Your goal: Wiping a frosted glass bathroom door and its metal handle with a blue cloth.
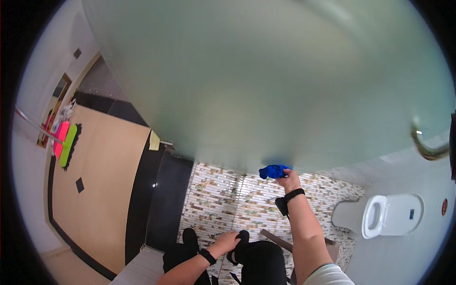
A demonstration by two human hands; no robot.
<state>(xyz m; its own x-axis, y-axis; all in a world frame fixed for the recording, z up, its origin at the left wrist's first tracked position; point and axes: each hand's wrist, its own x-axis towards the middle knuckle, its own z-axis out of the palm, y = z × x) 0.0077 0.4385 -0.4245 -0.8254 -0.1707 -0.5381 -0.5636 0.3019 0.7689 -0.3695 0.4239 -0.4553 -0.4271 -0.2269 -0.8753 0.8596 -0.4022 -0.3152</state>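
A crumpled blue cloth (273, 171) is gripped by my right hand (290, 180), which is stretched forward with a black band on its wrist. The cloth lies against the lower part of a frosted glass door panel (231, 117) that fills much of the view. Lower down, over my legs and shoes, is my left hand (227, 242), also with a black wristband. Its fingers are bent inward and partly hidden, and nothing shows in them.
A curved metal handle (424, 146) juts out at the right. Beyond my right arm stands a white toilet (374, 217). Mosaic tiles (213, 199) cover the floor, bordered by a black threshold (165, 199). A green broom (68, 146) leans at the far left near a pink dustpan (61, 137).
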